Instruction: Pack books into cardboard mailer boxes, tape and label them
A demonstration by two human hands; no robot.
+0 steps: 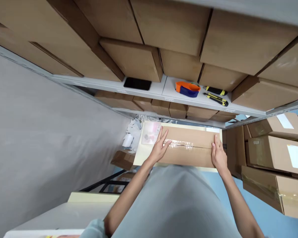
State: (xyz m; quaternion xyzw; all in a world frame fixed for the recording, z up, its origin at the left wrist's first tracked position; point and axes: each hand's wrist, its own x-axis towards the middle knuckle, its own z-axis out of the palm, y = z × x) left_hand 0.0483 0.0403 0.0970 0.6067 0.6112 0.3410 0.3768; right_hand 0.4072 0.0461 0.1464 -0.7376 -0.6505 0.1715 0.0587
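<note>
A flat cardboard box (188,157) with clear tape along its middle seam lies on a pale worktop (139,157) before me. My left hand (159,148) is at the box's left end, thumb over the top and fingers slightly apart along the edge. Around the right end, my right hand (219,154) grips with its thumb on top and fingers at the side. Beside my left hand lies a clear plastic bag (150,132) with pinkish contents, too blurred to name.
Shelves of cardboard boxes (169,23) rise ahead. On one shelf rest a black phone (137,83), an orange-and-blue tape dispenser (188,89) and two utility knives (216,99). Stacked boxes (263,152) stand right; white scraps (134,127) and an open box (123,160) lie left.
</note>
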